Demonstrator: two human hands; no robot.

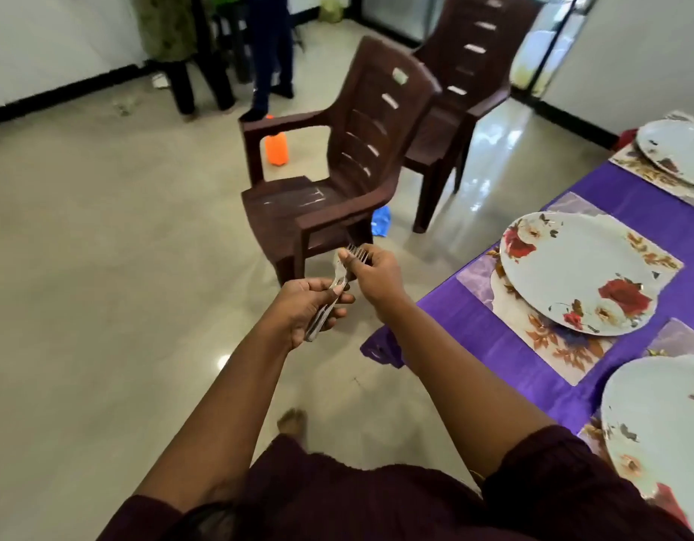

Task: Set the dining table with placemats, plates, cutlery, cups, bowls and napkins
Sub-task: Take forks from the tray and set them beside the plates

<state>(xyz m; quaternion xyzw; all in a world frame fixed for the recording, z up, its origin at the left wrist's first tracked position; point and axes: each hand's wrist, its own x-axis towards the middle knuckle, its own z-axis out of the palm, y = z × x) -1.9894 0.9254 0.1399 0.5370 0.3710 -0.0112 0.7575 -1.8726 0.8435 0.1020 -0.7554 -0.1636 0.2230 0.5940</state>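
Your left hand (302, 306) grips a bundle of forks (331, 294) by the handles, fingers curled round them. Your right hand (370, 273) pinches one fork near the tines. Both hands are above the floor, left of the desk (493, 333) carrying placemats (564, 353) and floral plates (579, 273)

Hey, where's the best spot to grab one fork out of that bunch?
Probably at its neck just below the tines, coming from above, as the right hand does. The left hand wraps the forks by their handles, leaving only the tine ends fanned out and free.
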